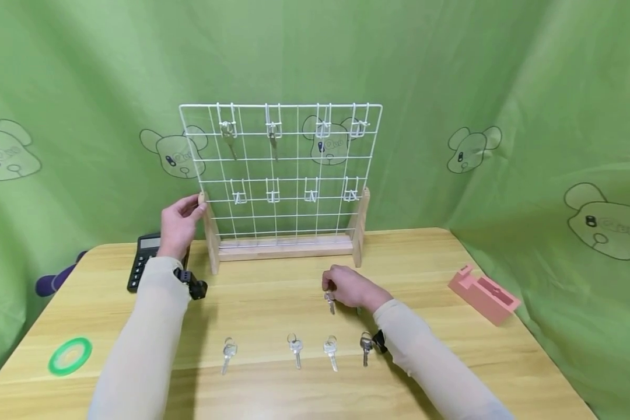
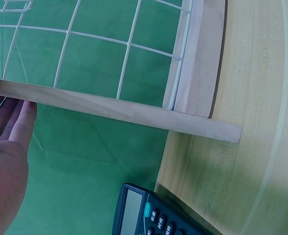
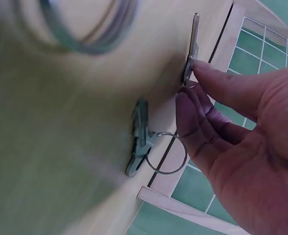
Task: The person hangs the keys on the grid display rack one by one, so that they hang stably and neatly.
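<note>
My left hand (image 1: 178, 224) holds the left wooden upright (image 2: 114, 110) of a white wire grid rack (image 1: 280, 219) near its top, thumb on one side and fingers on the other. Low over the table, my right hand (image 1: 350, 286) pinches a key (image 3: 190, 51) by its head end between thumb and fingers. Beside that hand, a second key (image 3: 141, 137) with a ring lies on the wood, mostly hidden in the head view. Two keys, one on the left (image 1: 228, 140) and one further right (image 1: 273, 139), hang from the rack's upper hooks. Several ringed keys (image 1: 296, 345) lie in a row nearer me.
A black calculator (image 1: 140, 256) sits behind my left forearm. At the left is a green tape roll (image 1: 58, 364); a pink tape dispenser (image 1: 483, 296) stands at the right. More hooks (image 1: 311, 195) line the rack's lower row. Green curtain (image 1: 415, 70) surrounds the table.
</note>
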Tool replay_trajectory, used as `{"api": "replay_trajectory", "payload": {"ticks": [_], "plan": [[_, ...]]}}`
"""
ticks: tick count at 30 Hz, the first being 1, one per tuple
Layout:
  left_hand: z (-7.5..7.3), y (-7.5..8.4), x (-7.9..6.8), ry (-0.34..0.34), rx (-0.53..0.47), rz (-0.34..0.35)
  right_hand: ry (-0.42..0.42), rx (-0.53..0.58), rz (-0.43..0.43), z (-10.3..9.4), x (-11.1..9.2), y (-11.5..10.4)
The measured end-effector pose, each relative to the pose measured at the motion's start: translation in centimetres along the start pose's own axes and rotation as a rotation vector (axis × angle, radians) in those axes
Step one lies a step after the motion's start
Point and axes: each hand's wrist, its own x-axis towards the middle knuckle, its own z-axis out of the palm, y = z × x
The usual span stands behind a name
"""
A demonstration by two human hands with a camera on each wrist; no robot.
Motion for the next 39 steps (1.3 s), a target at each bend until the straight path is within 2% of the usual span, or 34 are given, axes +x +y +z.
{"api": "replay_trajectory", "payload": {"ticks": [13,22,28,39], "plan": [[0.0,0.1,-0.1,-0.009,0.000,-0.021,-0.054,0.186,0.010,-0.5,-0.6,0.9],[-0.3,0.3,-0.2,-0.009,-0.012,-0.036,-0.023,0.251,0.051,-1.1,-0.8,0.5],[-0.3,0.3,-0.2,-0.005,-0.004,-0.041,-0.008,0.246,0.040,-1.6,-1.1,0.0],[-0.1,0.1,0.0,-0.001,-0.005,-0.036,0.069,0.231,-0.037,-3.2,-1.9,-1.3]]}}
